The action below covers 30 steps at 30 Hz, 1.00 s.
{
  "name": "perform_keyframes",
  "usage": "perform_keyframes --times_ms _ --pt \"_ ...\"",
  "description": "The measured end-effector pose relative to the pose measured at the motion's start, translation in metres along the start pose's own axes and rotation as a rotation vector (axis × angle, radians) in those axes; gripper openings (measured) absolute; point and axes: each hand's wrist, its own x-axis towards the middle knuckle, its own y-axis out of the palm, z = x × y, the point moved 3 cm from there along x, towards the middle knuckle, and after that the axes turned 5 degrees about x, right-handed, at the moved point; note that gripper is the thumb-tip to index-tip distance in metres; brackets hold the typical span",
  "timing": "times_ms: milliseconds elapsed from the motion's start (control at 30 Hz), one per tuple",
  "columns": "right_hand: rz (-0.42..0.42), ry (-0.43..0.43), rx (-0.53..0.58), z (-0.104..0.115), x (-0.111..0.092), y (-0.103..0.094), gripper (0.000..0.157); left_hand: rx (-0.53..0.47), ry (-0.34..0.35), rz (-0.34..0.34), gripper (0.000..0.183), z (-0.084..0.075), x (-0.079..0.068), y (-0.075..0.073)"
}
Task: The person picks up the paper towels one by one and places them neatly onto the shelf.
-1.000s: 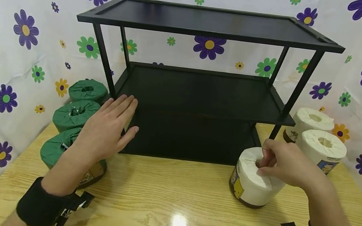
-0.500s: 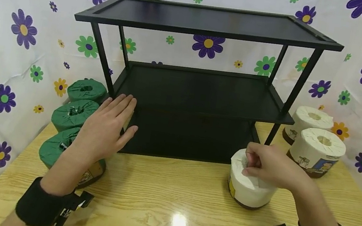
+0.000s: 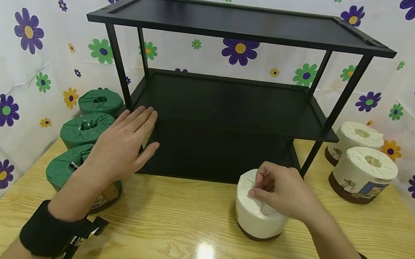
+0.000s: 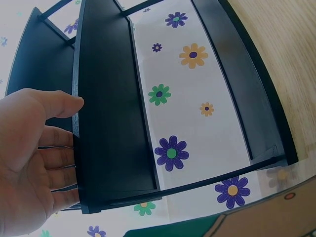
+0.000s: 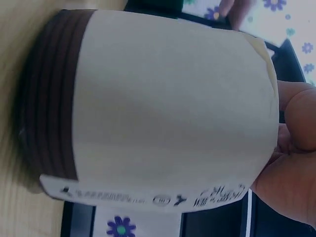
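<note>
My right hand (image 3: pixel 283 190) pinches the top of a white wrapped toilet roll (image 3: pixel 260 220), fingers at its centre hole. That roll is upright, in front of the black shelf rack (image 3: pixel 231 104); whether its brown base touches the table I cannot tell. In the right wrist view the roll's pale side (image 5: pixel 173 108) fills most of the picture, with my thumb (image 5: pixel 291 190) at its top end. My left hand (image 3: pixel 118 147) rests with straight fingers at the rack's left front corner. In the left wrist view its fingertips (image 4: pixel 66 197) meet the edge of a rack board.
Several green wrapped rolls (image 3: pixel 87 127) stand in a row left of the rack, partly behind my left forearm. Two more white rolls, a nearer one (image 3: pixel 363 175) and a farther one (image 3: pixel 359 136), stand at the right. A flowered cloth (image 3: pixel 412 133) hangs behind the wooden table (image 3: pixel 159 238).
My right hand has moved left with the white toilet roll, away from the two other white rolls and along the rack's front. My left hand has stayed in place.
</note>
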Motion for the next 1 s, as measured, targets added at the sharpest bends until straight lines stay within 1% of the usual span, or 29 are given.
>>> perform_keyframes --times_ms 67,233,333,400,467,567,633,700,767,833,900,1000 --pt "0.0 -0.002 0.031 0.004 0.002 0.007 0.02 0.003 -0.001 0.001 0.065 0.0 0.001 0.0" --pt "-0.008 -0.037 0.081 0.013 0.005 0.02 0.013 0.008 -0.009 0.013 0.065 0.001 0.001 0.0" --pt "-0.018 -0.05 0.082 0.015 0.004 0.021 0.01 0.007 -0.006 0.008 0.065 0.001 0.001 0.0" --pt "-0.017 -0.068 0.083 0.015 0.002 0.018 0.009 0.006 -0.001 0.001 0.065 0.001 0.001 0.0" --pt "-0.024 -0.126 0.07 0.015 -0.001 0.012 0.008 0.004 0.005 -0.008 0.064 0.001 0.001 0.0" --pt "-0.014 -0.279 0.012 0.012 -0.008 -0.003 0.009 0.003 0.011 -0.013 0.064 0.0 0.002 0.0" --pt "0.017 -0.359 -0.058 0.008 -0.014 -0.014 0.016 0.003 0.011 -0.011 0.065 -0.001 0.002 0.0" --pt "0.099 -0.392 -0.101 0.003 -0.019 -0.022 0.028 0.003 0.01 -0.003 0.065 -0.001 0.002 0.0" --pt "0.19 -0.384 -0.123 -0.002 -0.022 -0.027 0.04 0.002 0.008 0.002 0.065 -0.002 0.001 0.0" --pt "0.261 -0.368 -0.129 -0.005 -0.023 -0.029 0.051 0.001 0.006 0.002 0.065 -0.001 0.001 0.001" --pt "0.289 -0.372 -0.135 -0.007 -0.023 -0.029 0.057 0.001 0.005 -0.004 0.065 -0.001 0.001 0.001" --pt "0.298 -0.36 -0.142 -0.007 -0.021 -0.027 0.057 0.002 0.004 -0.011 0.065 0.0 0.001 0.001"
